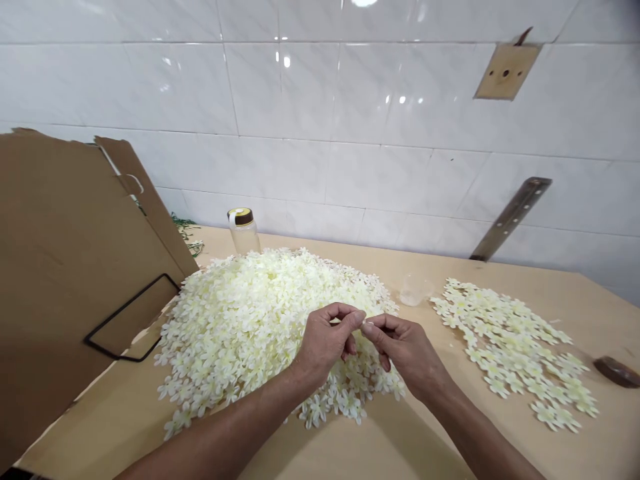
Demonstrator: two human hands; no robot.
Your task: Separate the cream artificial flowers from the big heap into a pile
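Over the front right of a big heap of pale yellow-white artificial flowers (pixel 250 313), my two hands meet fingertip to fingertip. My left hand (pixel 330 337) pinches with thumb and forefinger. Opposite it, my right hand (pixel 400 343) pinches too, its fingertips almost touching the left ones. A tiny pale bit shows between the fingertips, too small to name. Off to the right, a flatter spread of the same flowers (pixel 505 340) lies on the table. Just behind my right hand is a small clear plastic cup (pixel 414 290).
A large cardboard box (pixel 75 267) with a black wire frame (pixel 125 317) stands at the left. A lidded bottle (pixel 244 231) is behind the heap. Green stems (pixel 185 230) lie beside the box. A dark brown object (pixel 617 371) sits far right. A metal strip (pixel 513 217) leans against the tiled wall.
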